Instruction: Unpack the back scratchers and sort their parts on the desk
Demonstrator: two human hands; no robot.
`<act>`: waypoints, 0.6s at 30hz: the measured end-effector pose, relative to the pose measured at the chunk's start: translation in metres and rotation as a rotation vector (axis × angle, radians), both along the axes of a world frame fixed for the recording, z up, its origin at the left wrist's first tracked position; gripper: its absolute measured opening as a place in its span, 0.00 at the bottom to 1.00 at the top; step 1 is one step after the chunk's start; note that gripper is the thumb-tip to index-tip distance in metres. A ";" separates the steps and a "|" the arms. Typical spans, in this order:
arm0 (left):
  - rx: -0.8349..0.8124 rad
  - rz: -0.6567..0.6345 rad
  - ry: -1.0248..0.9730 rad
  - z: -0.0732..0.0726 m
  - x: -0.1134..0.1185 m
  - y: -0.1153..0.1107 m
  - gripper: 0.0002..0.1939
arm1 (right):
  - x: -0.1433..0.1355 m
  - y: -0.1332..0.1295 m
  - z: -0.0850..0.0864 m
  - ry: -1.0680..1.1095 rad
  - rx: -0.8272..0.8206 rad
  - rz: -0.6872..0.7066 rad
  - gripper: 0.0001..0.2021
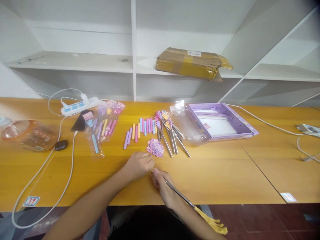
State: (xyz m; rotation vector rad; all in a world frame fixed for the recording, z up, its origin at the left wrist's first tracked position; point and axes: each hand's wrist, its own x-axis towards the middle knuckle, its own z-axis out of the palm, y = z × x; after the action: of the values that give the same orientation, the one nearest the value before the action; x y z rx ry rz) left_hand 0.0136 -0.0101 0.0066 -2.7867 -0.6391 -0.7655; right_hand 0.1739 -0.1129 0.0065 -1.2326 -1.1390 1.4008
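A back scratcher point(178, 191) with a thin metal rod and a yellow hand-shaped head lies in my right hand point(163, 188). Its head points down to the right, past the table edge. My left hand point(140, 165) is closed and meets the right fingertips at the rod's other end; what its fingers pinch is hidden. Just beyond lie a small stack of pink and purple cards point(155, 147) and a pile of metal-rod back scratchers point(172, 133) with coloured hand heads. Coloured handle tubes point(147, 126) stand in a loose row to their left.
Bagged back scratchers point(107, 121) lie at left, near a phone point(81, 121), a power strip point(80, 106), cables and an orange bottle point(28, 135). Clear plastic bags point(186, 123) sit beside a purple box point(225, 136). A taped carton point(190, 63) rests on the white shelf point(100, 68).
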 end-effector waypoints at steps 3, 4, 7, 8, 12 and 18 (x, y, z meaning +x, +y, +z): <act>0.007 0.011 0.025 -0.004 -0.002 0.006 0.21 | -0.011 0.000 -0.005 0.262 -0.045 -0.013 0.35; 0.026 0.003 0.024 -0.004 -0.002 0.010 0.21 | -0.014 0.001 -0.006 0.343 -0.056 -0.014 0.35; 0.120 -0.036 0.001 -0.004 -0.003 0.021 0.21 | -0.021 0.004 -0.005 0.506 -0.088 -0.027 0.34; 0.153 -0.048 -0.006 -0.003 -0.002 0.024 0.22 | -0.022 0.004 -0.004 0.533 -0.096 -0.039 0.34; 0.244 -0.067 -0.036 0.001 0.002 0.030 0.22 | -0.023 0.001 -0.002 0.563 -0.116 -0.100 0.34; 0.352 -0.106 -0.073 0.006 0.009 0.029 0.22 | -0.019 -0.009 -0.003 0.521 -0.116 -0.147 0.34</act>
State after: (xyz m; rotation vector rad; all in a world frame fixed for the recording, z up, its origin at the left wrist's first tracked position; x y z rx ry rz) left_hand 0.0222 0.0191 0.0122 -2.4936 -0.3299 -0.9060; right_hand 0.1547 -0.1219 0.0035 -0.9267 -0.6042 1.5683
